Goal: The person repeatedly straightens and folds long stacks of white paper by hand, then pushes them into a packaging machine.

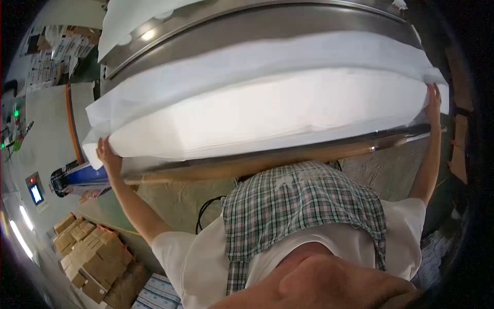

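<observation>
Head view, read as a clock face with twelve at the top edge: a long white sheet [288, 110], lying in layers, stretches in a shallow arch from nine o'clock through twelve to between two and three; its middle is brightly lit, and a paler flap runs along its far side. The left hand [109, 157], at nine o'clock, grips the sheet's left end with bent fingers; the right hand [433, 102], between two and three o'clock, grips the opposite end, also with fingers bent over the edge; both arms reach wide apart. Beyond the sheet, towards twelve, is a grey metal surface [288, 23] with a raised rim; just on the near side of the sheet runs a dark, shiny bar [288, 147]. The person's checked apron [303, 211] fills five o'clock; a black cable [202, 213] loops at seven; cardboard boxes [98, 252] are piled at eight, well apart from the sheet; a lit screen [36, 193] shows near nine, beyond the left hand.
</observation>
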Demonstrator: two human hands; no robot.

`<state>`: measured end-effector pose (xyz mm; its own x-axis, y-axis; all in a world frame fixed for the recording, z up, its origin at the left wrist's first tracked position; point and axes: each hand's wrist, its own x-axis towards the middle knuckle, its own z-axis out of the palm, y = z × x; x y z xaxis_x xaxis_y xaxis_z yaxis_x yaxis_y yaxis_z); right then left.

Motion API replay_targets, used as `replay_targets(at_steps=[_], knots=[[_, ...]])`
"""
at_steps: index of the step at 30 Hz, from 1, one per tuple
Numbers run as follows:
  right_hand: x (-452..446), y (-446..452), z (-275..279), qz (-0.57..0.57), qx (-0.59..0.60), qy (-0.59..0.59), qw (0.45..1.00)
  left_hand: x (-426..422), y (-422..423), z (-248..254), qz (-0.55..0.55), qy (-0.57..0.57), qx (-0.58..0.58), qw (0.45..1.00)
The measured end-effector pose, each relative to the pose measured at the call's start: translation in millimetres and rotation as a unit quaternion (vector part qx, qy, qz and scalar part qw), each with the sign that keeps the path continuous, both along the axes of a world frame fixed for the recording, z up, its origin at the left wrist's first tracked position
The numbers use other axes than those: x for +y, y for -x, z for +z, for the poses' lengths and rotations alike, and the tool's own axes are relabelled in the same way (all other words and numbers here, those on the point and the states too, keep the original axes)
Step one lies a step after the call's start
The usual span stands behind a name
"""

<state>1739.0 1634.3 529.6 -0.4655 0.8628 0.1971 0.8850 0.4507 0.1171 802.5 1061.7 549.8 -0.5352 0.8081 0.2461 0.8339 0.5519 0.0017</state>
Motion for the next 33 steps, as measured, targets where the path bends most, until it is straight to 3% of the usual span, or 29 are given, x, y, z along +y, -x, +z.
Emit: replay_targets(at_steps=[1,7,9,11,13,15,18,21,22,23,24,25,27,29,31,33], knots=[[-17.7,2.1,-0.9,-0.035,-0.030,0.027,0.999,-13.4,-11.1,-5.5,-0.029,0.029,0.053,0.998],[-68.3,-30.1,-50.2,-0.028,-0.082,0.039,0.995,-59.7,-64.5,-29.5,0.044,0.119,-0.023,0.992],[-75.7,-18.7,-43.9,-0.032,-0.062,0.048,0.996,-69.4,-60.2,-38.3,0.070,0.152,-0.038,0.985],[-73.8,-5.8,-28.2,-0.044,-0.139,0.091,0.985,-53.7,-68.1,-22.0,0.080,0.171,-0.064,0.980],[-71.0,-21.9,-24.4,-0.024,-0.138,0.107,0.984,-45.7,-74.6,-13.0,0.091,0.192,-0.093,0.973],[-52.5,-34.9,-26.3,-0.001,-0.137,0.125,0.983,-47.0,-54.4,-10.3,0.092,0.282,-0.091,0.951],[-2.4,-58.5,-31.3,0.056,-0.258,0.189,0.946,-35.0,-22.5,-7.9,0.076,0.359,-0.144,0.919],[42.3,-28.2,-13.6,0.076,-0.339,0.331,0.877,-6.2,34.5,-15.8,0.066,0.501,-0.240,0.829],[53.3,-0.1,-9.9,0.008,-0.380,0.395,0.837,29.6,29.4,-9.3,0.144,0.527,-0.273,0.792],[63.1,31.1,-12.5,-0.059,-0.414,0.453,0.787,47.7,41.3,-15.3,0.038,0.574,-0.214,0.790],[71.8,57.4,-17.1,-0.040,-0.452,0.458,0.764,61.9,57.8,-30.8,0.105,0.525,-0.342,0.772],[75.2,70.5,-18.3,-0.039,-0.453,0.459,0.763,46.2,94.7,-72.3,-0.065,0.494,-0.189,0.846],[91.0,92.6,-23.6,-0.036,-0.525,0.441,0.727,62.9,127.9,-104.5,-0.068,0.461,-0.348,0.813],[95.5,103.3,-24.8,-0.034,-0.597,0.421,0.682,125.9,58.2,-70.7,0.013,0.556,-0.258,0.790],[111.4,90.2,-35.2,-0.026,-0.637,0.412,0.651,135.3,29.6,-58.9,0.060,0.528,-0.307,0.790],[136.4,37.2,-51.8,0.012,-0.513,0.424,0.747,133.9,20.8,-54.1,0.054,0.477,-0.338,0.809]])
